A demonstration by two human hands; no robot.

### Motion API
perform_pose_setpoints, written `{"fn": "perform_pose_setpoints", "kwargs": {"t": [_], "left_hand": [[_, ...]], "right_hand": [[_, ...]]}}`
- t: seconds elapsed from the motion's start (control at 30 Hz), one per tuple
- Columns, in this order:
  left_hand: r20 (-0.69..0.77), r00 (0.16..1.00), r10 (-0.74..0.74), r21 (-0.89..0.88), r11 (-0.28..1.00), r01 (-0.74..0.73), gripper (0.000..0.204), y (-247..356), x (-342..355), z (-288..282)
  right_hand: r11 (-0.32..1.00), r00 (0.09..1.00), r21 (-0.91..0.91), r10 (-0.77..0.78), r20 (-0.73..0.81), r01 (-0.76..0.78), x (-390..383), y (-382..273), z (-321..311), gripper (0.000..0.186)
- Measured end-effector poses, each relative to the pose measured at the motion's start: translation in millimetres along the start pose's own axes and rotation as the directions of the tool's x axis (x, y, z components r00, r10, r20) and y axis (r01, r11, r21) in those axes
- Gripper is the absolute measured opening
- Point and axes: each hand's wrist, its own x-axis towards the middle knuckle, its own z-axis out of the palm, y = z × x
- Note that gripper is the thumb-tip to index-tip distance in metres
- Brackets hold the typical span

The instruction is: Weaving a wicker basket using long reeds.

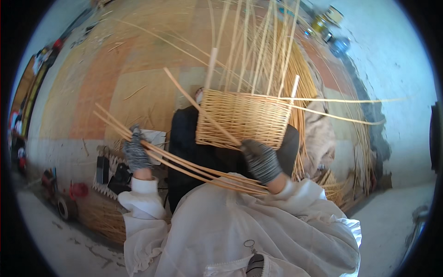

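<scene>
My left hand (137, 148), gloved: closed round several loose rods (184, 158), not woven in. Single rod (184, 91): slants across the panel's face. Woven panel (249, 117): on my knees (184, 131), close-woven throughout; bare stakes (244, 46) beyond its far edge, unworked. My right hand (260, 161), gloved: fingers curled, apparently gripping that rod's lower end. Surface: tan-and-orange floor covering (147, 51); offcuts (134, 92). Room, right: long reeds (302, 78), blue bottle (340, 46), pale wall (397, 69).

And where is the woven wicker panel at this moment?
In the head view, the woven wicker panel is just above and right of centre, over the dark-clothed legs, with the right hand at its lower edge.
</scene>
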Motion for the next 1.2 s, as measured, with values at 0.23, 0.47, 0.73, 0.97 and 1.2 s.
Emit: {"fn": "perform_pose_setpoints", "kwargs": {"t": [0.23,0.47,0.73,0.97,1.2], "left_hand": [[0.255,0.953,0.162,0.967,-0.033,-0.253,0.059,-56.9,76.3,8.1],[0.609,0.793,-0.021,0.528,0.757,-0.385,0.026,-67.4,50.6,174.0],[0.473,0.86,-0.19,0.254,0.964,0.074,0.037,-109.2,37.3,174.6],[0.384,0.878,-0.286,0.272,0.944,0.189,0.041,-121.1,38.2,176.0],[0.514,0.855,0.07,0.499,0.787,-0.364,0.031,-102.8,43.7,179.7]], "right_hand": [[0.921,0.979,-0.333,-0.185,0.083,0.202,19.2,74.4,-125.7,0.007],[0.916,0.94,-0.242,-0.277,0.198,0.321,99.7,130.7,-124.1,0.017],[0.944,0.844,0.05,-0.314,0.435,0.326,153.1,205.7,-116.2,0.021],[0.738,0.574,0.088,-0.587,0.571,0.669,199.4,206.2,-128.0,0.02],[0.787,0.538,0.014,-0.434,0.723,0.616,222.4,199.5,-127.4,0.023]]}}
